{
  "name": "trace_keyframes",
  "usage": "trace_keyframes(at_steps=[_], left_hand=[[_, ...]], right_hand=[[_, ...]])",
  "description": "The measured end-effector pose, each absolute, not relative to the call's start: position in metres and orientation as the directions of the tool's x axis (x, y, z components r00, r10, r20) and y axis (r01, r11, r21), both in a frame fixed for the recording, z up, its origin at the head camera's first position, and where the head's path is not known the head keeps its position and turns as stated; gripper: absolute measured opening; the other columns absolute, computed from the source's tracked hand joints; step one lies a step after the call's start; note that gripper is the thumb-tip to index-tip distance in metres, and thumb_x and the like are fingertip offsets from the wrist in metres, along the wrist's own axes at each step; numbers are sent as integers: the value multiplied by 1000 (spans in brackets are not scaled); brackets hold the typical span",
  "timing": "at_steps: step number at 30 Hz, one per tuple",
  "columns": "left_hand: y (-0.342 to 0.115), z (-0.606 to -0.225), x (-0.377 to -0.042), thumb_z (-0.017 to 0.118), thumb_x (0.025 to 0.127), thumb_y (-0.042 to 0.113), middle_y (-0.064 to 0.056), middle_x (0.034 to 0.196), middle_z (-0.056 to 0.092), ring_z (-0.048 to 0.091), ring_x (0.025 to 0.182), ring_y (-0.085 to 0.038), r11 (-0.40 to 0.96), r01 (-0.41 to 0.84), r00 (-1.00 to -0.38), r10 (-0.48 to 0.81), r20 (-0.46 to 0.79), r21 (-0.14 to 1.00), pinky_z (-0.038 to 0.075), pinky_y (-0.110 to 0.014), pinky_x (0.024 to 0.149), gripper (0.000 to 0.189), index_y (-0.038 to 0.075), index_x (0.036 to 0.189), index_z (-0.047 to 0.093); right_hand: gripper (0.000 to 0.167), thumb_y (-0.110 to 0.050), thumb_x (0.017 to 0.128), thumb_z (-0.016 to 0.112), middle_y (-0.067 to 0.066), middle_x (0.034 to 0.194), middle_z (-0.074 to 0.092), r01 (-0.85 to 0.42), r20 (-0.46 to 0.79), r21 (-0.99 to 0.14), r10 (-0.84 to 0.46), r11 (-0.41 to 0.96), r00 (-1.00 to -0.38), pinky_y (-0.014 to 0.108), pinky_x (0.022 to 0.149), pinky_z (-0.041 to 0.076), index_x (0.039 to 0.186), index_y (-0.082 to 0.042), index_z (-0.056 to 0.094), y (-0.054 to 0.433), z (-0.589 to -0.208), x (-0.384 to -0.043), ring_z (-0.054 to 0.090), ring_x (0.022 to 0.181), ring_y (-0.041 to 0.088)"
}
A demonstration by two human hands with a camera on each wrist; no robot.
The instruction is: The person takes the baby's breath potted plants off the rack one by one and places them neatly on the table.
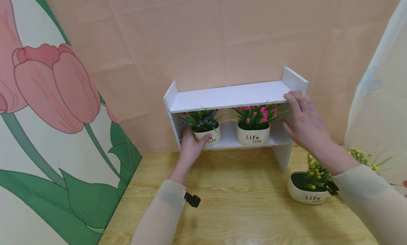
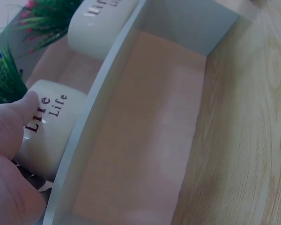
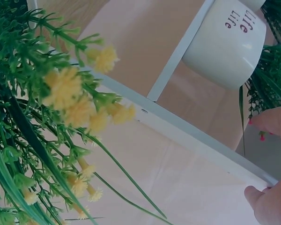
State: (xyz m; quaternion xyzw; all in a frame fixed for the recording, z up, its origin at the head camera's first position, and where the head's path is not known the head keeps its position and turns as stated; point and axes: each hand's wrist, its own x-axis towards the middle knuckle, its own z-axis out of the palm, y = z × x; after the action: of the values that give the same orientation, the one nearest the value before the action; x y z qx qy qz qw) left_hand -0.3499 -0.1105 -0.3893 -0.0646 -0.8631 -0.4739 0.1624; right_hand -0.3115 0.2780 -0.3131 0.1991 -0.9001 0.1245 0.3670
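Note:
On the lower board of a white shelf (image 1: 229, 96) stand two cream pots lettered "Life". My left hand (image 1: 192, 146) grips the left pot, the one with blue flowers (image 1: 214, 136); its thumb lies across the front lettering and its fingers go round the left side. In the left wrist view that pot (image 2: 56, 122) sits close to the shelf's front edge. The pink-flowered pot (image 1: 253, 136) stands to its right. My right hand (image 1: 306, 121) holds the shelf's right end, with digits on both sides of the side panel (image 3: 196, 131) in the right wrist view.
A third cream pot with yellow flowers (image 1: 306, 195) stands on the wooden table (image 1: 235, 202), partly behind my right forearm. Its yellow blooms (image 3: 65, 89) loom near the right wrist camera. Behind the shelf hangs a pinkish cloth (image 1: 222, 36); a tulip-printed panel (image 1: 57, 89) rises at left.

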Motion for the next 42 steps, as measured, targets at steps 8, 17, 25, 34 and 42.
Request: trace_keyframes(at_steps=[8, 17, 25, 34, 42], left_hand=[[-111, -390, -350, 83, 97, 57, -30, 172, 34, 40, 156, -49, 554, 237, -948, -48, 315, 798, 36, -56, 128, 107, 6, 172, 28], [-112, -389, -348, 82, 96, 59, -28, 179, 17, 23, 163, -48, 560, 214, -955, -55, 293, 801, 26, -59, 131, 110, 9, 175, 25], [-113, -389, -344, 86, 94, 56, -28, 179, 16, 17, 165, -47, 563, 240, -944, -55, 325, 791, 23, -58, 132, 107, 7, 172, 32], [-116, -390, -336, 88, 93, 51, -27, 169, 37, 38, 157, -47, 547, 278, -933, -43, 358, 790, 33, -58, 129, 98, 4, 165, 41], [-118, -391, -324, 90, 92, 49, -20, 156, 47, 52, 144, -41, 518, 297, -931, -31, 365, 802, 43, -55, 123, 95, 6, 163, 44]], right_hand=[[94, 0, 85, 88, 28, 161, 37, -446, 706, -81, -264, 892, -657, 70, 115, 41, 162, 0, 35, 278, -314, -313, 37, 144, 51], [94, 0, 84, 88, 28, 161, 38, -454, 716, -83, -264, 887, -646, 68, 119, 39, 163, 1, 35, 278, -315, -313, 37, 144, 52], [94, 0, 84, 88, 28, 161, 37, -458, 716, -85, -265, 885, -646, 67, 120, 38, 162, 2, 35, 277, -315, -312, 36, 145, 51], [95, 0, 84, 88, 28, 160, 38, -453, 716, -80, -265, 888, -646, 68, 118, 39, 162, 1, 35, 278, -316, -313, 37, 144, 51], [94, 1, 84, 88, 28, 160, 38, -455, 717, -87, -262, 886, -646, 69, 117, 40, 162, 1, 35, 277, -315, -313, 37, 144, 51]])
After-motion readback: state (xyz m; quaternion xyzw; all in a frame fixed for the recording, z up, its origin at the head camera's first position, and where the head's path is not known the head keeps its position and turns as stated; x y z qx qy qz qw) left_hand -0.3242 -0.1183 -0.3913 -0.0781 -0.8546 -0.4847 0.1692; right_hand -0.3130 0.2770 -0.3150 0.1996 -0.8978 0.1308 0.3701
